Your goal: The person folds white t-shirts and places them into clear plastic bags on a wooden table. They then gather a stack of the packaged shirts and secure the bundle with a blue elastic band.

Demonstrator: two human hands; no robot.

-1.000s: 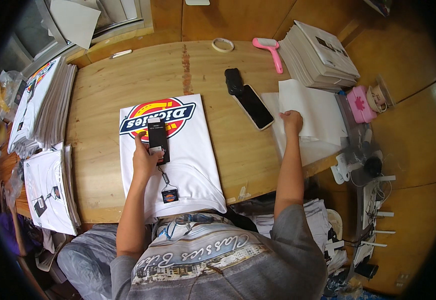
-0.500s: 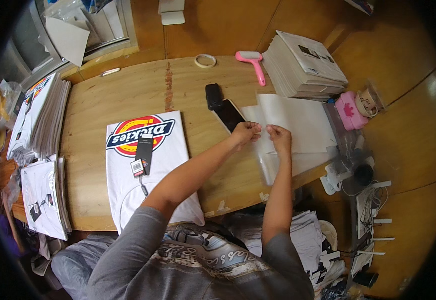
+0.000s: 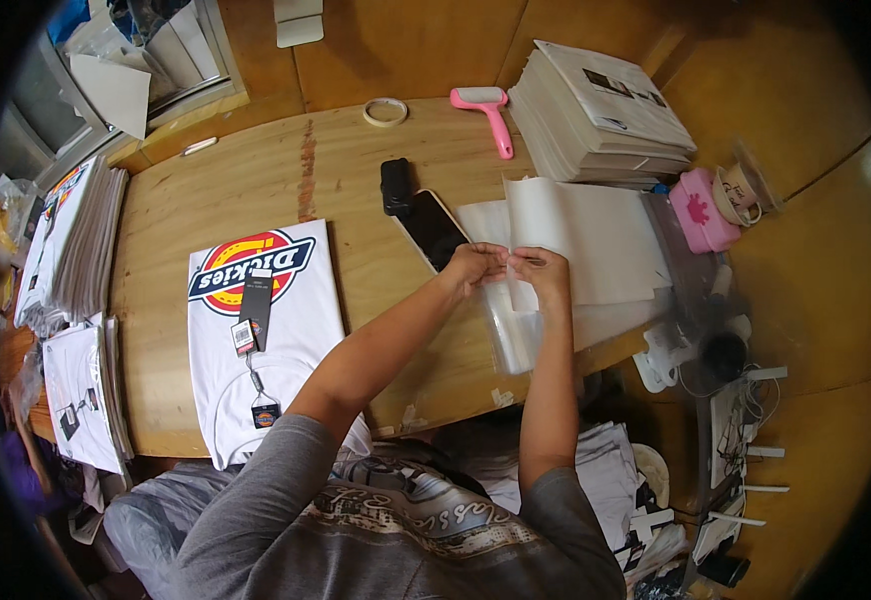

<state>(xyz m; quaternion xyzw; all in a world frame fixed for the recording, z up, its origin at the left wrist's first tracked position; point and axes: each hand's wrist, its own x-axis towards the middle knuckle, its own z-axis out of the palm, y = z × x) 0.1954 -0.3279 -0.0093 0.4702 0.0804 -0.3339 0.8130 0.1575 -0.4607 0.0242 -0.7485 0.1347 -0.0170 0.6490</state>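
Over the left edge of a pile of frosted clear plastic bags (image 3: 611, 245), my two hands meet with fingertips almost touching. My left hand (image 3: 478, 266) is closed, its thumb and fingers pinched at the edge of the top bag. My right hand (image 3: 544, 274) pinches that same edge, which curls upward beside it. The exact grip is partly hidden by the fingers. Left of my forearms, a folded white T-shirt (image 3: 306, 330) lies flat with its printed logo facing up. A dark hang tag (image 3: 255, 300) rests on it, and a small black label (image 3: 267, 415) sits by the collar.
Folded white shirts (image 3: 91, 250) are stacked at the left, with bagged shirts (image 3: 81, 400) nearer. A phone (image 3: 438, 238) and black device (image 3: 396, 187) lie beyond my hands, a tape roll (image 3: 386, 112) and pink lint roller (image 3: 497, 128) farther back. Packed garments (image 3: 596, 130) and a pink box (image 3: 704, 212) stand right.
My hands have come together at the bag's edge, where a small gap separated them before. The top bag's left edge now curls up more. The whole view has shifted slightly.
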